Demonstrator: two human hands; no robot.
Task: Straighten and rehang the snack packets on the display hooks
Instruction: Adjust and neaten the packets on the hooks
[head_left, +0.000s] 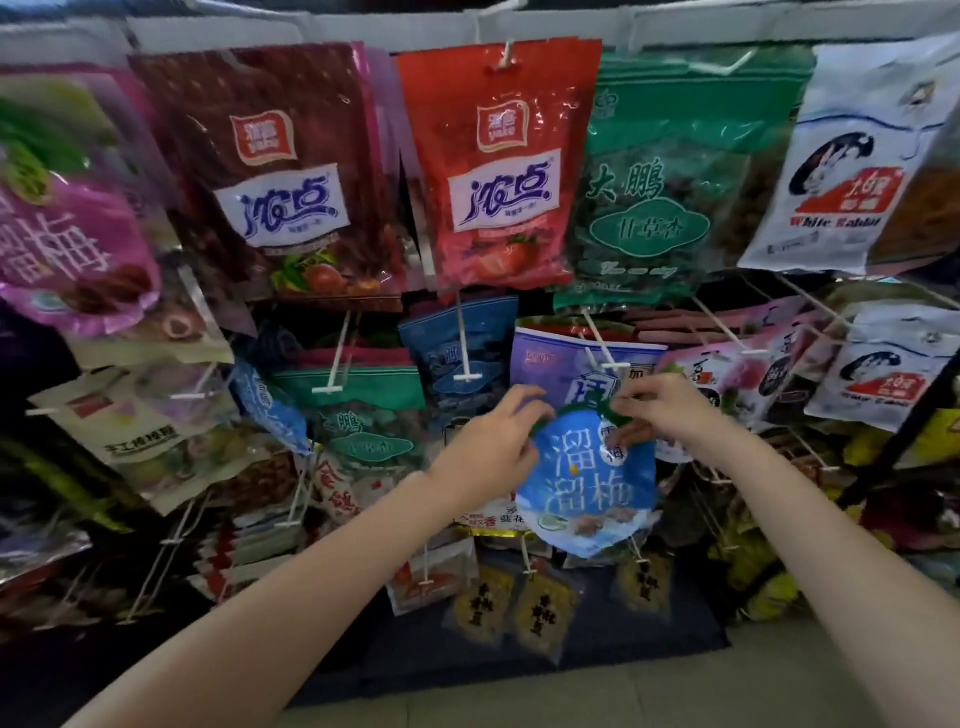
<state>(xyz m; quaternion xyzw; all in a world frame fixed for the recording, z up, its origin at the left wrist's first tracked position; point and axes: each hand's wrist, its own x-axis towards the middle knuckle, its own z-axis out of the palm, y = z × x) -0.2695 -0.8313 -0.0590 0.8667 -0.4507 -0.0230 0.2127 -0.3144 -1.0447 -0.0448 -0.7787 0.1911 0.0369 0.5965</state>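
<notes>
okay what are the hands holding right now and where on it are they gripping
Both hands hold one blue snack packet by its top edge: the left hand has its grip on the upper left corner, the right hand on the upper right.

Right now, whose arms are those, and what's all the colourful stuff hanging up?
Those arms belong to a person wearing a camera on their head, so you see what they see. The colourful stuff is snack packets hanging on white hooks in a shop display. The left hand and right hand both pinch the top of a blue packet with big white writing, just below a hook. Above hang a red packet and a green packet. There is only this one picture.
</notes>
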